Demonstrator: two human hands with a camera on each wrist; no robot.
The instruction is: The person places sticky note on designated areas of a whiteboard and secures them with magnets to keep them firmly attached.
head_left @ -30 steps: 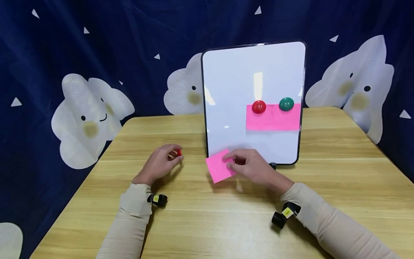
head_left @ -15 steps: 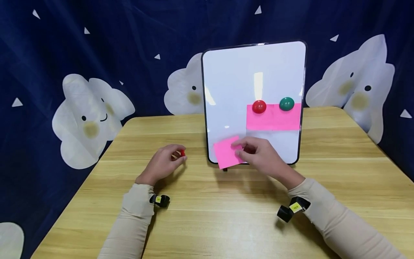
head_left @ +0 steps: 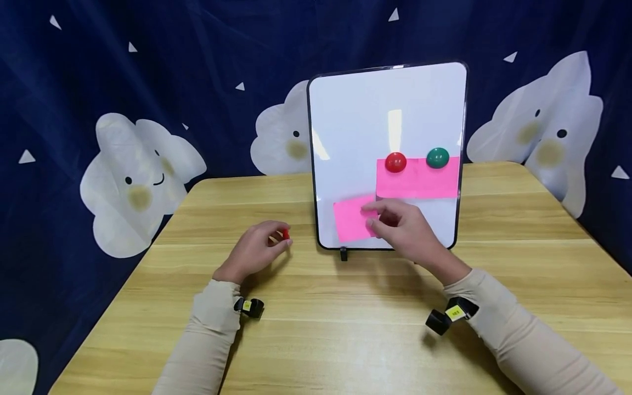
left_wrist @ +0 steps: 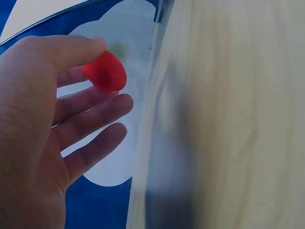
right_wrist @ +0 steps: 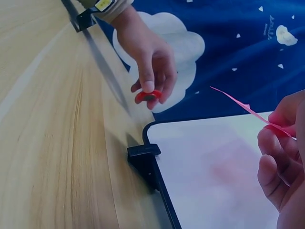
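Since a second ago the right hand has carried the loose pink note up from just above the worktop to the lower left of the whiteboard, where the paper now shows against the white face (whether it lies flat on the board cannot be told). The right grip is closed on the note, thumb and fingers pinching its right edge; the right wrist view shows the paper edge-on, lifted off the board's surface near that pinch.

The left hand has drifted slightly right and sits low over the worktop, left of the board's black foot. Its grip pinches a small red magnet between thumb and forefinger, the other fingers loosely spread below.

The board stands upright near the middle of the worktop. On its right side a wider pink sheet is pinned by a red magnet on the board and a green magnet. Behind hangs a dark blue cloth printed with white clouds.
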